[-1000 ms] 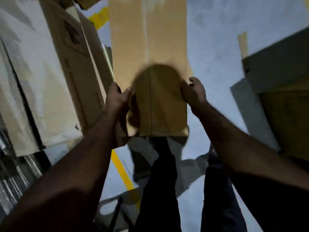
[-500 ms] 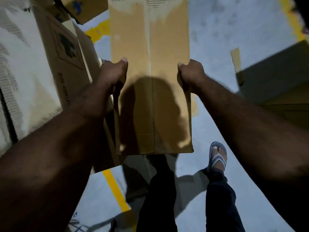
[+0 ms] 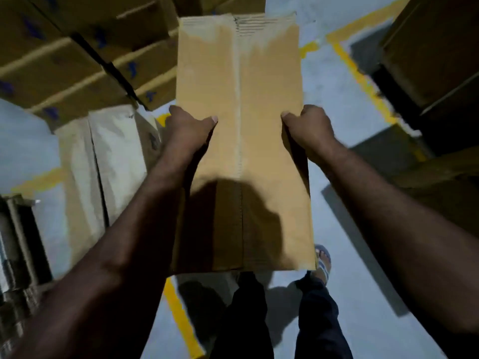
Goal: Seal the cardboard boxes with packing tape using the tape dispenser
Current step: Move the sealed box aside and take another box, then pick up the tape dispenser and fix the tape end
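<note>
A long brown cardboard box [image 3: 269, 104] is held in the air in front of me, its top face showing a centre seam running away from me. My left hand [image 3: 188, 128] grips its left edge about halfway along, thumb on top. On the opposite edge my right hand [image 3: 309, 125] holds it the same way. No tape dispenser is in view. A shadow darkens the near end of the box.
Stacked brown cartons [image 3: 77, 55] with blue marks fill the upper left; flattened cardboard [image 3: 103, 161] leans below them. More dark boxes [image 3: 435, 73] stand at the right. The grey floor [image 3: 337, 81] has yellow lines [image 3: 360, 79]. My legs and a sandalled foot [image 3: 322, 263] are below the box.
Both hands have slid further up the box's sides from its near end. The view has tilted up, bringing the carton stack at upper left and the yellow corner line into sight.
</note>
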The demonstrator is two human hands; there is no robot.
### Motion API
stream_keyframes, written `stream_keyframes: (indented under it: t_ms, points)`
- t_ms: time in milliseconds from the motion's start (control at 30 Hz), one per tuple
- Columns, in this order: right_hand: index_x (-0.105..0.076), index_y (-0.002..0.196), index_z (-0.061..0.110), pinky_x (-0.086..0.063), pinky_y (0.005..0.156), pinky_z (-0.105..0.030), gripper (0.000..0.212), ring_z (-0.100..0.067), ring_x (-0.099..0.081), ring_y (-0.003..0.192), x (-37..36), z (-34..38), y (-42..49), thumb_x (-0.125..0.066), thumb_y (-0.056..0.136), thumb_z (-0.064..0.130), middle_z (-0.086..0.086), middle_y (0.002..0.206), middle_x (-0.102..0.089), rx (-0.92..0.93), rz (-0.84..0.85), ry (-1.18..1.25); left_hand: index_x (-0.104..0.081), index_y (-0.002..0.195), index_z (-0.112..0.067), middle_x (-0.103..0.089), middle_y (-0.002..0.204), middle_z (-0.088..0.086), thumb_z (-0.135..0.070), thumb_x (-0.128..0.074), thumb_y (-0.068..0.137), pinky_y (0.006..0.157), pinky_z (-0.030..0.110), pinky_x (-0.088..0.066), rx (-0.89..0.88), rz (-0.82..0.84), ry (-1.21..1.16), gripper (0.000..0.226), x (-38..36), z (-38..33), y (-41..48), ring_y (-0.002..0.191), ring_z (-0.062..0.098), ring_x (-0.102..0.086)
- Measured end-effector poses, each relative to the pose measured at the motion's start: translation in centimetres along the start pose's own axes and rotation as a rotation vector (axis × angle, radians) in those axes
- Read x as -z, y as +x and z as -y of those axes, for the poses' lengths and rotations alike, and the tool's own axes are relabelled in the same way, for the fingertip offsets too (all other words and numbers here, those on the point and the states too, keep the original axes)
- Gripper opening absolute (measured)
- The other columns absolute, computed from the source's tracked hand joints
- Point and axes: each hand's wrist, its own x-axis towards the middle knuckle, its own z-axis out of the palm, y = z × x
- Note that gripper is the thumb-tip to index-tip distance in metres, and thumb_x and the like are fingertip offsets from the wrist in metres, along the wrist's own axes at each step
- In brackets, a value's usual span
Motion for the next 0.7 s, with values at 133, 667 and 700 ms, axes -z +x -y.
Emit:
stream_keyframes:
  t_ms: [133,667,700]
  points:
    - [-0.052,0.108,0.012,-0.04,0.075,-0.034,0.051,-0.034,-0.06,0.107,7.8,3.3,-4.8,-0.061,0.088,0.058,-0.01,0.105,-0.059,0.049,-0.104,-0.066,-0.041,0.145,-0.007,-0.051,0.147,0.014,-0.066,-0.074,0.076,0.108,0.047,-0.045,-0.074,-0.049,0.032,0.097,4.1,-6.9,-4.1,0.134,0.038,-0.05]
    - [-0.042,0.142,0.019,-0.052,0.093,-0.045,0.075,-0.032,-0.059,0.118,42.1,1.4,-18.2,-0.062,0.084,0.061,-0.008,0.134,-0.06,0.095,-0.644,0.036,-0.049,0.142,-0.021,-0.058,0.14,0.015,-0.058,-0.065,0.089,0.101,0.044,-0.047,-0.876,0.035,0.223,0.067,5.9,-39.6,-22.4,0.126,0.037,-0.054]
    - [-0.044,0.14,0.02,-0.053,0.093,-0.045,0.072,-0.03,-0.059,0.117,44.4,1.1,-19.1,-0.064,0.083,0.059,-0.005,0.132,-0.061,0.109,-0.678,0.053,-0.055,0.129,-0.02,-0.063,0.13,0.017,-0.058,-0.064,0.089,0.095,0.044,-0.048,-0.939,0.034,0.232,0.057,5.9,-41.6,-23.6,0.119,0.038,-0.058]
